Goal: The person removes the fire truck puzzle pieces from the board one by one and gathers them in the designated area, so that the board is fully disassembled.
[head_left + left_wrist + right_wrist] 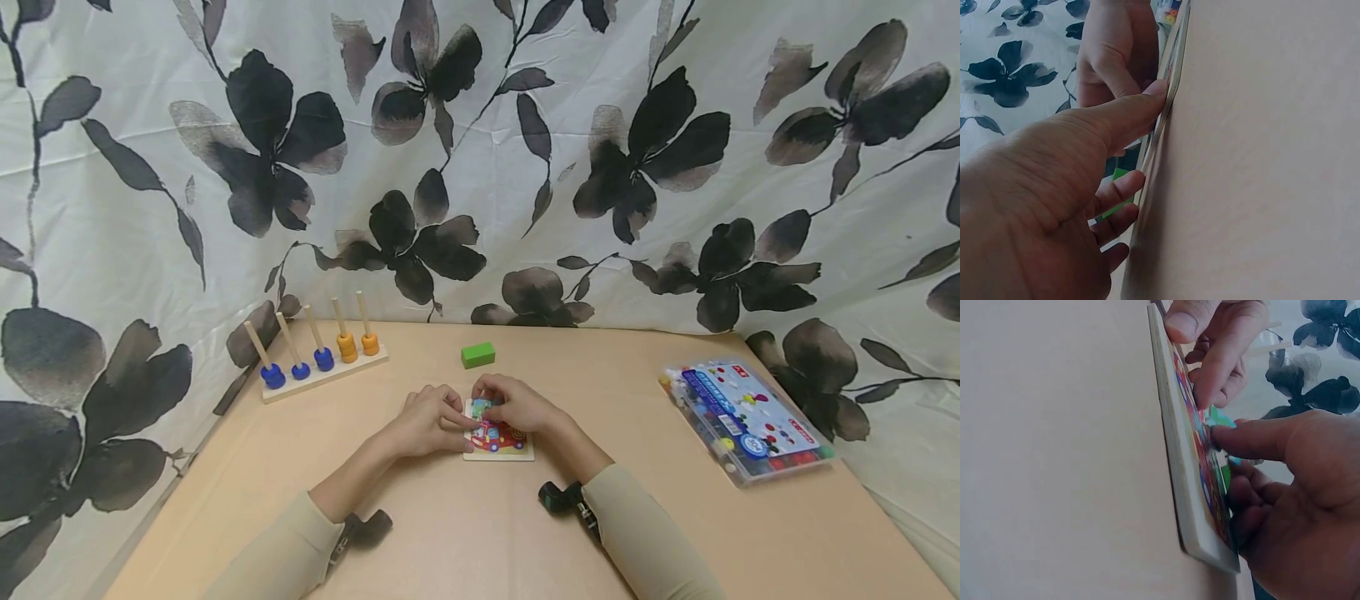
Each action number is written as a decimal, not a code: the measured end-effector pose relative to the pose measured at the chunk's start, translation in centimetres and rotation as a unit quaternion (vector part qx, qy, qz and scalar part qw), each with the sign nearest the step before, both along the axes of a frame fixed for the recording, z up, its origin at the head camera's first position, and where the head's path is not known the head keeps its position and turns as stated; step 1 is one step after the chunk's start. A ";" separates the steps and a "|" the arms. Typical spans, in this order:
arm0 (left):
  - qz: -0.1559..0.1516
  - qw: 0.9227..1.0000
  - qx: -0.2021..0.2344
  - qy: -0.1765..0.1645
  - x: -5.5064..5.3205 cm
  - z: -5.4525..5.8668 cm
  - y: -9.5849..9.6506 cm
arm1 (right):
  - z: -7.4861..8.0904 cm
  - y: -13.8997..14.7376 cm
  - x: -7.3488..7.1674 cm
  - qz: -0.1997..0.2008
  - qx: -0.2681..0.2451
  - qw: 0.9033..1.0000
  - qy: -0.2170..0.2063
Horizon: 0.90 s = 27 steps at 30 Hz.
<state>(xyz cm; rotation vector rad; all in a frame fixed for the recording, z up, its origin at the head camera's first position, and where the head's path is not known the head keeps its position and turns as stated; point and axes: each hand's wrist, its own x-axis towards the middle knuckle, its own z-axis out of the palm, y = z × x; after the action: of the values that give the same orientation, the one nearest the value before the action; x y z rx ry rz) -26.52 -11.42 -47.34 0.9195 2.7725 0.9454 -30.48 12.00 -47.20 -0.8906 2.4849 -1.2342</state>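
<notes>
A small puzzle board [517, 456] with a red vehicle picture lies flat on the table in front of me. My left hand [431, 423] rests at its left side; in the right wrist view the left thumb [1182, 325] presses the board's edge and the index finger reaches over the picture. From the right, my right hand [525, 404] leans over the board's upper part. Its thumb and fingers pinch a green-and-blue puzzle piece [1219, 417], which stands raised off the picture. The fingers hide part of the piece and of the board.
Behind the board lies a green block [477, 355]. At the back left stands a wooden peg stand [326, 382] with blue and orange rings. A clear plastic case [750, 425] of colourful parts lies at the right. Floral cloth [525, 167] hangs along the table's back edge.
</notes>
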 end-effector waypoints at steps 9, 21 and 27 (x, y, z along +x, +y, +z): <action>0.001 1.000 0.002 0.001 0.1 0.2 0.1 | 0.4 0.8 -0.4 -0.001 -0.057 0.998 -0.018; 0.004 1.000 -0.009 -0.001 0.2 0.3 -0.2 | 2.2 3.3 0.6 -0.063 -0.060 0.996 -0.031; -0.002 1.000 -0.004 0.003 0.1 0.1 0.0 | 3.2 4.8 0.9 -0.080 -0.061 0.995 -0.011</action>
<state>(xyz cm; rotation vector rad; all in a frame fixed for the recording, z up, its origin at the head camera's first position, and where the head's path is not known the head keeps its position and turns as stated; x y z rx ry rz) -26.47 -11.43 -47.28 0.9275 2.7773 0.9317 -29.59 16.77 -44.02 -0.7116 2.5277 -1.4530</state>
